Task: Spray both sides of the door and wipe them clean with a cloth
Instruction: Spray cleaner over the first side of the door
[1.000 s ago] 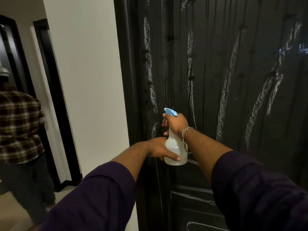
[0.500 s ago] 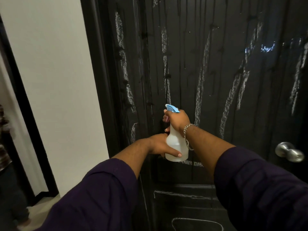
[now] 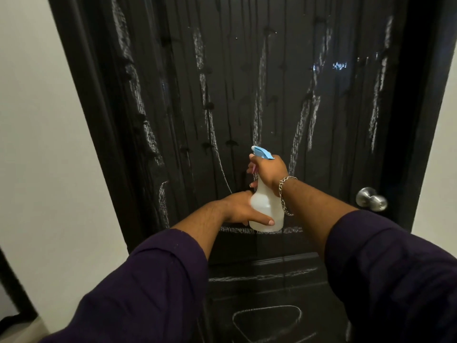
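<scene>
A black door (image 3: 235, 82) fills the view, streaked with white chalk marks and wet drip lines. A translucent white spray bottle (image 3: 265, 209) with a blue nozzle is held upright close to the door's middle. My right hand (image 3: 268, 170) grips its neck with fingers on the trigger. My left hand (image 3: 243, 209) cups the bottle's lower body, thumb across the front. No cloth is visible.
A round metal door knob (image 3: 371, 199) sits at the door's right edge. White wall (image 3: 37, 144) flanks the door on the left and a strip of white wall (image 3: 442, 169) on the right. A dark door frame (image 3: 12, 288) shows at the lower left.
My view has swung right: the person in the plaid shirt and the left hallway left the frame, and the door knob came in. Both hands keep the same hold on the bottle.
</scene>
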